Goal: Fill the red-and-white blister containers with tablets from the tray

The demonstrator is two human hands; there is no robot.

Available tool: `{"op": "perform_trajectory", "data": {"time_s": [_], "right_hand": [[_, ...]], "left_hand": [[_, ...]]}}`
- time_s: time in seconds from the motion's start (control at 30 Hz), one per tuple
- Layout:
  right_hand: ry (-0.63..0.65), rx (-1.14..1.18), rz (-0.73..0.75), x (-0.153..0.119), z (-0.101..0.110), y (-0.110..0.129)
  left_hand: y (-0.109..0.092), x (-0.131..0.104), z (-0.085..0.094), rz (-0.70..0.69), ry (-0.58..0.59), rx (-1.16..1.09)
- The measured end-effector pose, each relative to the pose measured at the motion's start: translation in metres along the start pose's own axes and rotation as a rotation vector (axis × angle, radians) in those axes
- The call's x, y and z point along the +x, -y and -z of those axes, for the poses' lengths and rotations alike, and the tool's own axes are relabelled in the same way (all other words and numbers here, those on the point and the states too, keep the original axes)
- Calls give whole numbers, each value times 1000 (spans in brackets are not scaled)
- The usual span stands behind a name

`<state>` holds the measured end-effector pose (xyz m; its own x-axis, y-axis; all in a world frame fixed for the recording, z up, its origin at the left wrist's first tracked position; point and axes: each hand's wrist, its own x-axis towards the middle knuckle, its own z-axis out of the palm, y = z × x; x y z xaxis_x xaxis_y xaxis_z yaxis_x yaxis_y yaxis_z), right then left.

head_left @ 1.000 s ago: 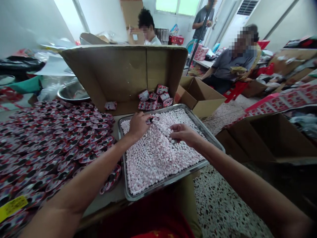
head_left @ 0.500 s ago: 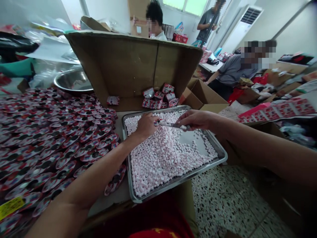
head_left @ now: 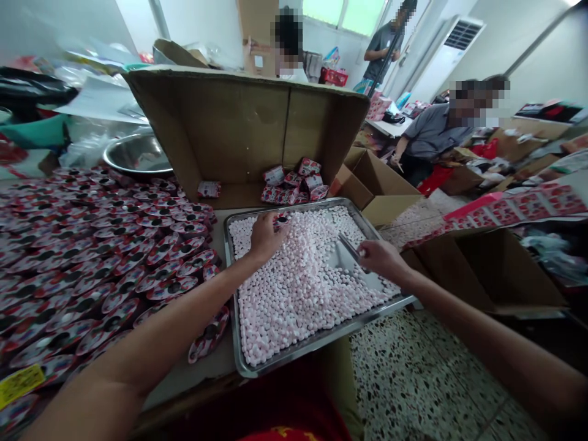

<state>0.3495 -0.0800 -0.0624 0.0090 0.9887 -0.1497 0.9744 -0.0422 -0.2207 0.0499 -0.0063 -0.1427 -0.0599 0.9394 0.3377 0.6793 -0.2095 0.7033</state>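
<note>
A metal tray [head_left: 399, 304] in front of me holds a heap of small pale pink-white candies [head_left: 294, 300]. My left hand [head_left: 265, 236] is closed on a small red-and-white printed packet [head_left: 280, 222], above the tray's far left part. My right hand [head_left: 381, 258] grips a long, narrow metal scoop [head_left: 350, 248], whose far end points away over the pieces near a bare patch of the tray. To the left stand many open printed packets [head_left: 133, 257] with dark openings, packed in rows.
Behind the tray a large cardboard box [head_left: 239, 122] lies open toward me, with several filled packets [head_left: 294, 184] inside. A metal bowl [head_left: 138, 153] stands at the back left. Open cartons [head_left: 376, 184] are at the right. Other people are farther back.
My right hand has drawn the scoop from beside the packet, right and down to the tray's bare patch. My left hand, still on the packet, has shifted slightly left.
</note>
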Motion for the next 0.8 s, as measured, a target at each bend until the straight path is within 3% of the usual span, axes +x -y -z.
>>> {"op": "perform_trajectory", "data": {"time_s": [0.07,0.13,0.23,0.33,0.4,0.5,0.63,0.8], "right_hand": [[-30,-297,-13,-7,-29,-11],[-6,-407,-23,-8,-50,-7],[-10,-319,26,5,-70,17],[-55,-155,57,25,-86,40],[-101,39,50,34,-95,45],[-70,535,1,33,-100,38],[98,1150,16,14,-80,19],[265,1239,153,-1,-34,18]], "left_hand": [[2,-8,-18,121,-110,-75],[0,-16,-41,180,-226,-174],[-13,-25,-76,151,-340,-307],[-36,-28,-103,137,-325,-358],[-48,-27,-111,163,-302,-364],[-53,-20,-104,207,-265,-338],[-39,-4,-64,149,-148,-191],[-25,8,-19,19,-5,-42]]}}
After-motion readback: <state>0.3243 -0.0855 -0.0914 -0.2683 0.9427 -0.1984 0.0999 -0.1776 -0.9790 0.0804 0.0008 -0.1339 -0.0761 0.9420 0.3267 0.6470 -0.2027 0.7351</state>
